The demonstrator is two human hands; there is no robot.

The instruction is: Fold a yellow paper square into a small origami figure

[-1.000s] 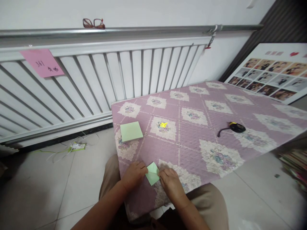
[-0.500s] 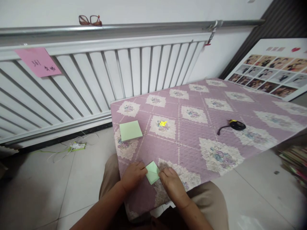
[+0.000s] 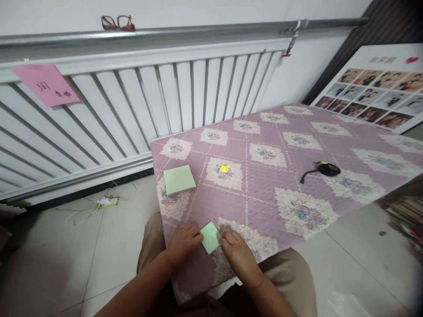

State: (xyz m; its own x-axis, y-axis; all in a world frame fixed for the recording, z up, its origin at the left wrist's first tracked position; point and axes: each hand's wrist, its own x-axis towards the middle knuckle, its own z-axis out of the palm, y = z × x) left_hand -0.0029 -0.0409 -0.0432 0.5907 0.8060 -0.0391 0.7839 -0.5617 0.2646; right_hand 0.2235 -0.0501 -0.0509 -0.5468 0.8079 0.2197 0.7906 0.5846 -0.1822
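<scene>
Green paper (image 3: pixel 210 238) folded diamond-shaped, probably unfinished tbh; left hand (image 3: pixel 183 243) and right hand (image 3: pixel 238 254) fingers (image 3: pixel 197 237) pinching its corners.

We see pale green on the folded paper square (image 3: pixel 210 238) and the paper stack (image 3: pixel 179 179), yellow on the small folded scrap (image 3: pixel 224 169), and mauve with cream floral diamonds across the tablecloth (image 3: pixel 261 189).

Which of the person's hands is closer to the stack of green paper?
The left hand. It is on the near side of the stack of green paper, apart from it; the right hand is farther away, off to the right.
</scene>
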